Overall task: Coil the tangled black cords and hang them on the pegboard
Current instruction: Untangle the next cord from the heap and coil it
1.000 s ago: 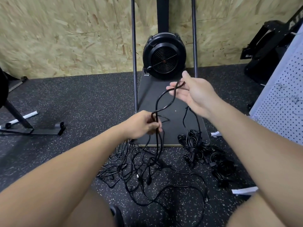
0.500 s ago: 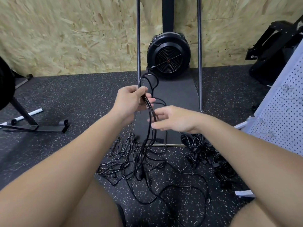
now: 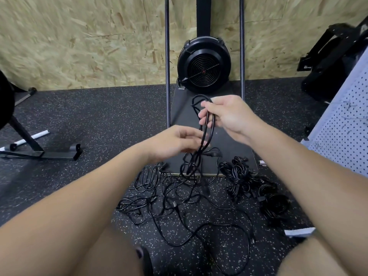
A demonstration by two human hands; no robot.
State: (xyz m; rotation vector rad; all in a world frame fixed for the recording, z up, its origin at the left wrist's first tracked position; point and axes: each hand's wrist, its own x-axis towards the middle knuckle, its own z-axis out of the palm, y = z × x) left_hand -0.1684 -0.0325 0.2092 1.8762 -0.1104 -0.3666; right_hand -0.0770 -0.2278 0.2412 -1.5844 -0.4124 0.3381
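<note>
- Tangled cords [image 3: 179, 204] sprawled on the floor [image 3: 79, 120] at 6 o'clock; risk of snagging and pulling knots tight if lifted fast.
- Left hand [image 3: 175, 142] loose, fingers relaxed beside hanging strands, gripping nothing.
- Right hand [image 3: 229, 114] at 12 o'clock pinching cord loops [image 3: 207, 132]; long axis vertical, trailing down.
- Pegboard [image 3: 346, 132] at 3 o'clock, no cords hung yet.
</note>
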